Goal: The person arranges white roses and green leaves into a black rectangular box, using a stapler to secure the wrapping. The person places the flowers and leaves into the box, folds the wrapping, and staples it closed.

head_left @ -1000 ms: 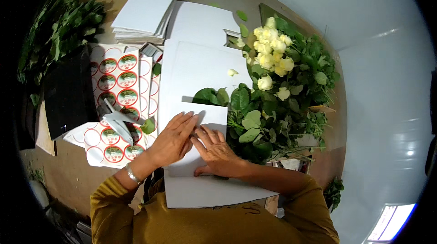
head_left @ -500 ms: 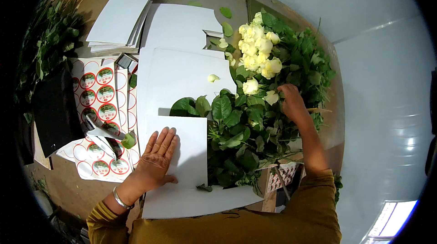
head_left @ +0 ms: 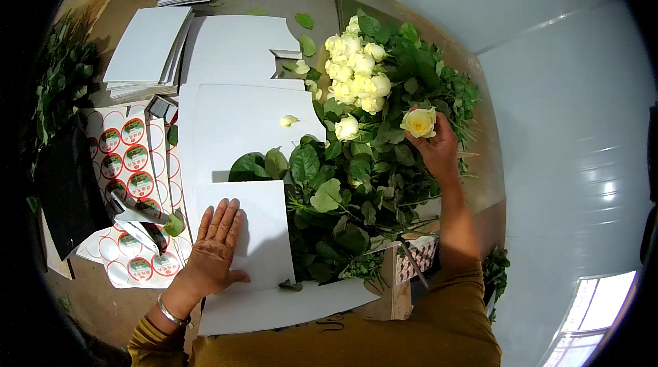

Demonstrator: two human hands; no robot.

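Observation:
My left hand (head_left: 216,245) lies flat, fingers stretched out, on a white card sheet (head_left: 267,230). The sheet covers part of the stems and leaves of a rose bundle. In my right hand (head_left: 439,150) is a pale yellow rose (head_left: 419,122), gripped just beneath its bloom and raised over the greenery. Left of it a cluster of cream roses (head_left: 359,74) lies on the table with leaves toward the right. A single rose head (head_left: 347,128) sits below that cluster. Dark green leaves (head_left: 349,209) fill the space between my hands.
A large white cardboard sheet (head_left: 240,48) lies under the work, with a loose petal (head_left: 288,121) on it. To the left are round-label sheets (head_left: 140,182), a white-handled tool (head_left: 137,219), a card stack (head_left: 147,48) and black material (head_left: 72,182). Foliage (head_left: 62,86) stands far left.
My right hand has come up out of the leaves with a rose in it. The whole view has shifted, so things appear farther left. My left hand stays flat on the card.

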